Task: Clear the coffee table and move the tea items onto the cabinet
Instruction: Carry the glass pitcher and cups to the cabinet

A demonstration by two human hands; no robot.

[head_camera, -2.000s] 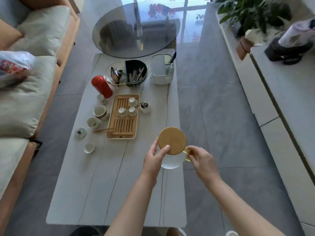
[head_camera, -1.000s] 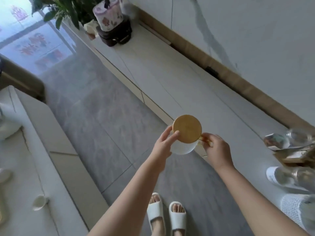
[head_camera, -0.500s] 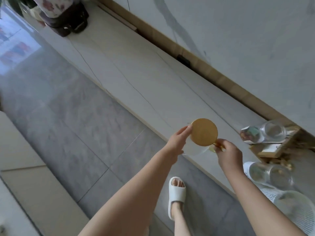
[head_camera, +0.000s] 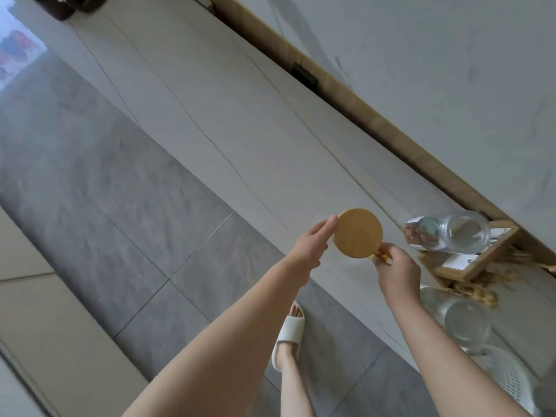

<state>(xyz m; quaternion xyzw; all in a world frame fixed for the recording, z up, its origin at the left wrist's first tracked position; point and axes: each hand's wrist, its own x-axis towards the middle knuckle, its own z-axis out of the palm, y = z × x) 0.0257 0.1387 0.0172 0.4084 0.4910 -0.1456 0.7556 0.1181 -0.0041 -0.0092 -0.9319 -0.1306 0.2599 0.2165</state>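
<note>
**Lidded glass pot held over the counter's front edge**

Right hand (head_camera: 398,273) pinched on the amber handle (head_camera: 381,257) of the glass pot; left hand (head_camera: 313,246) with fingers spread flat against the pot's side, fingertips touching the round wooden lid (head_camera: 358,233). Pot body hidden under the lid, near the front edge of the pale counter (head_camera: 210,115). Just right, toward the back edge: glass jar (head_camera: 451,236) lying on its side against a wooden tray (head_camera: 469,260). Nearer the front edge, a second jar (head_camera: 460,320). Below, grey floor (head_camera: 105,191), one white slipper (head_camera: 288,335).
</note>
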